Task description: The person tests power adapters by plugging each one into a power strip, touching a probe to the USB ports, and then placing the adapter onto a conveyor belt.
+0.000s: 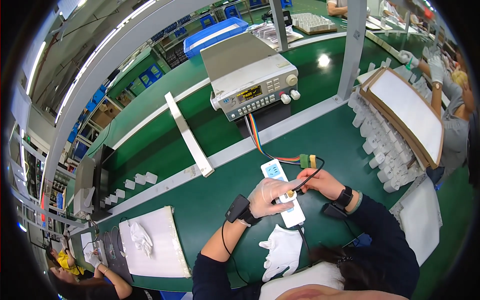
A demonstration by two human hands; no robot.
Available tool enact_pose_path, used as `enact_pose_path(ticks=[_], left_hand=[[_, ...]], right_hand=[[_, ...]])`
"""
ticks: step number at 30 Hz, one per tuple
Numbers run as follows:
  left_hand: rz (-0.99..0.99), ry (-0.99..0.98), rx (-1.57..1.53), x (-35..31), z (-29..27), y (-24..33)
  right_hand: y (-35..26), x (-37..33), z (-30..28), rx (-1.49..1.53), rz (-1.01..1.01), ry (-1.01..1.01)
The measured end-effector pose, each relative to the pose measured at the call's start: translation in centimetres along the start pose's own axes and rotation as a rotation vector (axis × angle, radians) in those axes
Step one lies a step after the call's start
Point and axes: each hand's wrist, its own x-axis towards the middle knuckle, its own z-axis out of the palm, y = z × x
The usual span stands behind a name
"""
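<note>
A white power strip point(292, 216) with light-blue socket faces lies on the green bench in front of me. My left hand point(270, 198), in a thin clear glove, closes over the strip's middle, fingers bent around it. By its fingertips sits a small yellow-tipped plug point(290, 193) on a black cable point(319, 171). That cable curves up to a green and yellow connector block point(307, 160). My right hand point(326, 184), ungloved at the fingers, is curled beside the strip near the cable, thumb and fingertips pinched; what they hold is hidden. Both wrists wear black straps with small boxes.
Beyond the rail, a grey bench test instrument point(260, 87) feeds a rainbow ribbon cable point(257, 137). A white glove point(283, 252) lies near me. At right, trays point(407, 112) rest over rows of white adapters point(382, 155). Co-workers sit left and right; a white mat point(152, 245) lies left.
</note>
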Motion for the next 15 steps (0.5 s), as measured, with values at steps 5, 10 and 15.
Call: enact_pose_path(ticks=[5,10,15], left_hand=[[-0.001,-0.009,-0.001,-0.08,0.11,-0.21],[0.004,-0.005,0.005,-0.14,0.14,-0.11],[0.013,-0.007,-0.001,-0.09,0.13,-0.29]], right_hand=[[0.01,0.03,-0.02,-0.007,0.004,-0.001],[-0.10,-0.06,0.07,-0.022,0.007,-0.001],[-0.04,-0.03,-0.01,-0.021,0.006,0.004]])
